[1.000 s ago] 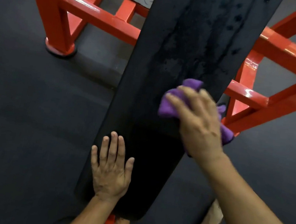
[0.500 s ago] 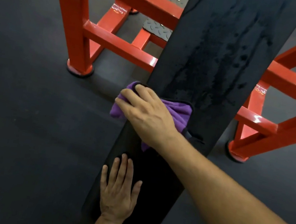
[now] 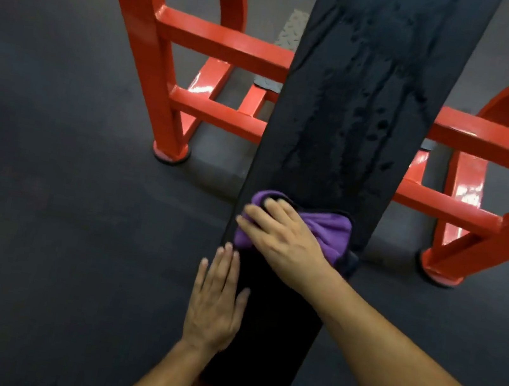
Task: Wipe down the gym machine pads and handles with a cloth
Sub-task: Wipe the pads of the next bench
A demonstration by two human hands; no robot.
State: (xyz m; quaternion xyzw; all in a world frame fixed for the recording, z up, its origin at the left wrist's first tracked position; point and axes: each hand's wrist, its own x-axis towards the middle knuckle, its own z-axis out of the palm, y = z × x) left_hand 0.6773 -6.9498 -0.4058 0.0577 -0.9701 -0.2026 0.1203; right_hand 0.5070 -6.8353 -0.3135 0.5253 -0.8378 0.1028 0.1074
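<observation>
Halfway up the long black pad is where the purple cloth sits right now, bunched under my right hand, which is pressing it flat against the vinyl. The fingers of that hand are mostly straight and spread a bit over the cloth, so it's more of a push-down than a real grab, though the tips curl slightly over the bunched edge on the left side of the pad. My left hand lies flat lower down, right on the left edge of the pad, fingers straight and close together, holding nothing, just bracing.

How I figure this stuff handles: the cloth looks soft and floppy, microfibre type, weighs basically nothing, and it'll crumple or slide out from under the palm if I don't keep pressure on it. Best hold is what I've got, palm on the middle of the wad, fingers over the leading edge so it doesn't roll up. The pad looks firm and doesn't budge, bolted to that red steel frame, so I can lean on it. The upper part of the pad is shiny with streaks and droplets, so I'd guess it's wet and slick up there; the cloth should glide easily but my bare left hand could slip if I move it onto that patch. That wet stretch above the cloth seems to be what's left on this pad. No handles in view.
</observation>
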